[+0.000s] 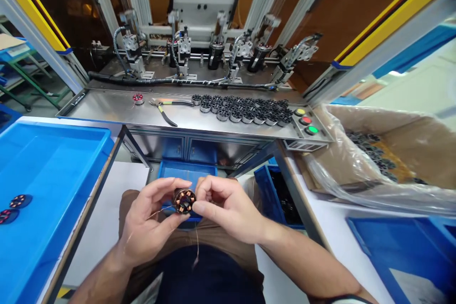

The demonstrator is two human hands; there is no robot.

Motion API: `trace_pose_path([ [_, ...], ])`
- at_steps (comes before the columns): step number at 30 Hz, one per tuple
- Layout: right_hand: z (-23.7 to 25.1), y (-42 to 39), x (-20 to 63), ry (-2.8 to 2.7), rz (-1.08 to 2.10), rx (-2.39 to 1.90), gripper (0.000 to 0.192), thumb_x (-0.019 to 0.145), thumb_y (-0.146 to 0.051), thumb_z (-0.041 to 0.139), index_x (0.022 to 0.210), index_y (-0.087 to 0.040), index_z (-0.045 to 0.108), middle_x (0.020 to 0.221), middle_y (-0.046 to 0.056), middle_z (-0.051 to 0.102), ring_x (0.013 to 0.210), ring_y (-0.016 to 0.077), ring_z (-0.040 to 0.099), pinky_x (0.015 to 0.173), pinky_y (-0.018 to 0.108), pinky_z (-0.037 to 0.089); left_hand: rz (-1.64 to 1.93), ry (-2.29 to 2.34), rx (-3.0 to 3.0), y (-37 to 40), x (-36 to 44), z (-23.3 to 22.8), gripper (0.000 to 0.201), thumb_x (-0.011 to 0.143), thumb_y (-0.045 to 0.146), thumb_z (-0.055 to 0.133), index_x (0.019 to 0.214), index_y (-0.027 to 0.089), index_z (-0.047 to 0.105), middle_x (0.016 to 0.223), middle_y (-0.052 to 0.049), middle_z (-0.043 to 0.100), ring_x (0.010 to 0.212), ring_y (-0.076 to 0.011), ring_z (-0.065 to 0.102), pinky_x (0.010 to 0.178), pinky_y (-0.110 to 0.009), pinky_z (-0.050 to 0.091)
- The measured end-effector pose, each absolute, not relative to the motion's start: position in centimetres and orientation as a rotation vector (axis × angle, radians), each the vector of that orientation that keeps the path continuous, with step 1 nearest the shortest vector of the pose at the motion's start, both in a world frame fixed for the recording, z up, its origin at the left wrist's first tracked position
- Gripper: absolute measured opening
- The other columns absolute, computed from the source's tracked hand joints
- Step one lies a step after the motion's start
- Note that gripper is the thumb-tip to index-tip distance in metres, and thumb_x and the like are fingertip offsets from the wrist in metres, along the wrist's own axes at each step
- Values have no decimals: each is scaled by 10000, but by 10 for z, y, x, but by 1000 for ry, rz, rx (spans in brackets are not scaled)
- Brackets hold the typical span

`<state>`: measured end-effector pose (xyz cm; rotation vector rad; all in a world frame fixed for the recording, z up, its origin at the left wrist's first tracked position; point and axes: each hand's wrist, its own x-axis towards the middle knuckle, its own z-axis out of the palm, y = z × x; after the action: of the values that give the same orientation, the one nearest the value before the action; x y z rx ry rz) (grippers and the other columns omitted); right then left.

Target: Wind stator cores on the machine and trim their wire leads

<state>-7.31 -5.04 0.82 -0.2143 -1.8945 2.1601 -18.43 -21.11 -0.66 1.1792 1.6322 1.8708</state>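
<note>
Background: behind the steel surface [107, 107] a winding machine [199, 52] is standing with a row of clamps and black cables, framed by grey rails and yellow-edged panels
Steel surface: carrying a cluster of dark unwound stator cores [245, 108] in the middle; a pair of pliers [164, 108] is lying just left of them; one wound stator with red wire [138, 99] is sitting further left; three buttons, yellow, red and green [305, 120], are sitting at the right end
Left hand [147, 225]: curling around the wound stator [184, 201], thumb and fingers pinching its left side
Right hand [228, 206]: closing on the same stator from the right, fingertips pressing at its rim
Wound stator: being held between both hands above the lap, in front of a small blue bin [187, 171]; copper coils are facing the camera; thin wire ends [196, 242] are trailing down from it
Left blue tray [53, 171]: holding two wound stators [14, 208] near its left edge
Right side: a cardboard box lined with clear plastic [384, 161] is holding more dark cores; another blue tray [402, 251] is lying below it
</note>
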Motion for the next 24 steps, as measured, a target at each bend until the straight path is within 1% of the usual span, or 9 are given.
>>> trace_pose_path([
  [4,0,-58,-72,-1793,2144,-276,305,887,-411,671,731,-184,542,642,-37,500,565,86,412,529,226,350,1822,1466,1001,-211,-190,-6,508,824,54,726,1238,328,619,1240,-27,714,1032,-137,720,854,-180,591],
  [7,-6,-62,-70,-1720,2120,-243,265,913,-379,644,759,-188,543,655,-34,518,575,92,441,546,231,376,1806,1288,847,-207,-193,-10,383,843,148,732,1194,288,669,1288,-55,685,988,-143,718,848,-218,604],
  [9,-9,-66,-68,-1711,2065,-205,236,925,-350,631,773,-191,545,683,-24,536,604,102,471,573,244,396,1821,1165,765,-203,-193,-13,393,822,236,767,1204,255,679,1272,-79,682,977,-149,701,843,-226,600],
  [12,-15,-70,-66,-1747,1966,-183,215,934,-321,620,777,-194,546,719,-8,550,653,122,497,623,276,413,1862,1099,726,-197,-188,-16,518,715,310,859,1199,232,691,1125,-66,710,840,-109,674,745,-166,576],
  [14,-19,-72,-65,-1768,1939,-178,214,942,-306,611,772,-196,541,721,-8,541,661,125,487,629,282,405,1913,1214,781,-195,-184,-16,476,694,246,871,1144,256,716,1064,-34,706,816,-92,663,737,-149,560],
  [16,-22,-73,-64,-1761,1936,-170,188,942,-300,614,799,-201,543,738,-11,533,676,127,483,635,281,404,1961,1442,926,-195,-181,-16,417,724,127,822,1101,277,728,1073,-24,695,917,-115,672,810,-174,559],
  [18,-22,-72,-65,-1754,1921,-150,151,912,-300,663,862,-210,553,792,-9,536,720,135,495,671,289,418,1968,1671,1161,-197,-178,-17,473,724,43,777,1132,273,713,1091,-41,690,1025,-158,663,867,-223,561],
  [20,-21,-72,-66,-1748,1901,-113,172,880,-296,707,912,-219,556,845,-5,535,774,144,505,724,304,430,1953,1817,1374,-200,-176,-18,567,696,-5,758,1196,250,679,1099,-63,693,1047,-194,662,864,-272,577],
  [24,-18,-76,-69,-1673,1966,-90,127,960,-291,599,877,-214,541,843,-3,513,791,140,489,744,301,423,1957,1903,1504,-202,-174,-20,602,653,-46,755,1192,205,664,1093,-87,700,1016,-230,677,854,-345,598],
])
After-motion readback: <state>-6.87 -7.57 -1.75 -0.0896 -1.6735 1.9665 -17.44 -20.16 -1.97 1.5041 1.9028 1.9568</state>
